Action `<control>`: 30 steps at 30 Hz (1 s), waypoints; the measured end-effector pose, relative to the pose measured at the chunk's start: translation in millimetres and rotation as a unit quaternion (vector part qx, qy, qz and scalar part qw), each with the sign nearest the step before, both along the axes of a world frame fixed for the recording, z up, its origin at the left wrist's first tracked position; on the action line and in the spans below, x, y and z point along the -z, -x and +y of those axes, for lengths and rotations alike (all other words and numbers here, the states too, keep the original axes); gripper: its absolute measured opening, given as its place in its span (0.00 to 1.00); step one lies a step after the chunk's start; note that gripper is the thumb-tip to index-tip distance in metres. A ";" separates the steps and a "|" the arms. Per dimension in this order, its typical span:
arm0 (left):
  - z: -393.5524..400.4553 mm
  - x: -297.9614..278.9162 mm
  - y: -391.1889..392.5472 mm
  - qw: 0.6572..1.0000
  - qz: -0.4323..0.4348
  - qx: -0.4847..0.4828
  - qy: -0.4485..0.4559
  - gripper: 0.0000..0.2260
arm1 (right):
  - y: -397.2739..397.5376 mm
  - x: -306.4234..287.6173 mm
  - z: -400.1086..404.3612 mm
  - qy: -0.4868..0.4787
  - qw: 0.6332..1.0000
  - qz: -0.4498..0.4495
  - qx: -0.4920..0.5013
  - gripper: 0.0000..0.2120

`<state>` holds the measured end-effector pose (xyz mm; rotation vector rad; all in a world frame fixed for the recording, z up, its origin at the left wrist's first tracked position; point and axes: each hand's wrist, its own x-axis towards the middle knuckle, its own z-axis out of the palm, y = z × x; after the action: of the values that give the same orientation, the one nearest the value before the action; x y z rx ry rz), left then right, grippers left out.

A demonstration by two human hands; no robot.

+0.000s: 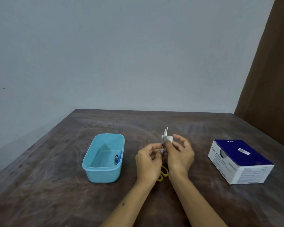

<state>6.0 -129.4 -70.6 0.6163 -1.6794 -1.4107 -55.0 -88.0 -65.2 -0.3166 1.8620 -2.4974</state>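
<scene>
While left hand [148, 158] curls round yellow-handled steel scissors [164, 138], blades upright above brown table [56, 185], right hand [180, 154] pinches small white swab [169, 138] on blade; advise wiping pivot-to-tip, fingers clear of edge.

Plain home room, worn wooden table [56, 185], bare wall [121, 46]

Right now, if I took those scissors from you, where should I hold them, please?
By the yellow handle loops, coming from below on the near side. The scissors stand blades-up; the left hand holds their middle and the right hand pinches a white pad on the blades, so only the loops hang free.
</scene>
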 end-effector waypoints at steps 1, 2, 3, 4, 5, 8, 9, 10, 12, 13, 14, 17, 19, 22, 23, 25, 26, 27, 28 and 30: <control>-1.0 -0.3 -0.3 1.000 0.007 0.002 -0.014 0.08 | -1.7 -0.4 0.3 -0.005 1.000 0.014 -0.005 0.11; -2.7 -0.7 -0.6 1.000 0.009 0.002 -0.022 0.09 | -3.4 -0.8 0.5 -0.013 0.999 0.031 -0.009 0.10; -4.5 -0.8 -1.3 1.000 0.005 0.000 -0.023 0.09 | -5.3 -1.0 0.7 -0.025 0.998 0.052 -0.015 0.09; -5.9 -1.0 -2.5 1.000 0.001 -0.003 -0.017 0.09 | -7.8 -1.5 1.1 -0.039 0.996 0.079 -0.023 0.09; -7.0 -1.1 -3.6 1.000 0.001 -0.003 -0.014 0.09 | -10.0 -2.0 2.0 -0.052 0.992 0.108 -0.031 0.09; -9.8 -0.7 -5.5 1.000 0.010 -0.002 -0.027 0.09 | -15.6 -3.2 4.5 -0.081 0.981 0.171 -0.050 0.12; -10.7 -0.5 -6.1 0.999 0.013 -0.002 -0.037 0.09 | -16.6 -3.3 5.4 -0.081 0.979 0.176 -0.055 0.13; -11.4 -0.3 -6.6 0.999 0.015 0.000 -0.050 0.08 | -17.1 -3.4 6.3 -0.075 0.980 0.174 -0.059 0.15; -13.3 0.0 -6.2 0.997 0.018 0.010 -0.076 0.07 | -15.5 -3.7 8.3 -0.054 0.984 0.156 -0.072 0.17; -13.8 0.0 -6.1 0.996 0.019 0.014 -0.084 0.07 | -14.0 -3.7 9.0 -0.044 0.985 0.144 -0.083 0.17; -14.0 -0.6 -6.0 0.996 0.021 0.017 -0.089 0.07 | -12.3 -3.7 9.6 -0.036 0.986 0.133 -0.097 0.17; -15.7 -1.6 -6.2 0.996 0.028 0.023 -0.083 0.07 | -7.8 -3.7 9.8 -0.026 0.985 0.101 -0.137 0.14; -17.2 -1.6 -7.6 0.997 0.027 0.027 -0.063 0.07 | -5.2 -2.3 8.4 -0.017 0.985 0.076 -0.157 0.11; -18.8 -2.4 -9.7 0.999 0.013 0.032 -0.031 0.07 | -2.0 1.9 6.8 -0.030 0.985 0.062 -0.159 0.07; -19.2 -3.3 -10.2 0.999 0.011 0.033 -0.026 0.07 | -1.6 2.7 6.4 -0.039 0.985 0.059 -0.158 0.07; -19.3 -5.0 -10.3 0.999 0.000 0.041 -0.023 0.07 | -1.7 2.8 6.0 -0.037 0.985 0.046 -0.165 0.08; -19.3 -5.4 -10.2 0.998 -0.009 0.049 -0.024 0.07 | -1.9 2.2 5.6 -0.028 0.985 0.041 -0.168 0.08; -18.4 -5.5 -10.4 0.998 -0.018 0.058 -0.025 0.08 | -2.2 1.0 5.5 -0.018 0.985 0.037 -0.166 0.08; -16.8 -5.8 -10.3 0.997 -0.027 0.067 -0.024 0.08 | -2.3 -0.6 5.9 -0.010 0.987 0.035 -0.158 0.08; -13.4 -5.1 -10.3 0.997 -0.043 0.069 -0.006 0.07 | -1.1 -2.1 6.2 -0.012 0.990 0.040 -0.133 0.07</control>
<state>16.3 -142.8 -65.5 0.5850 -1.8120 -1.5104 -53.9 -81.9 -63.2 -0.6294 1.7419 -2.3138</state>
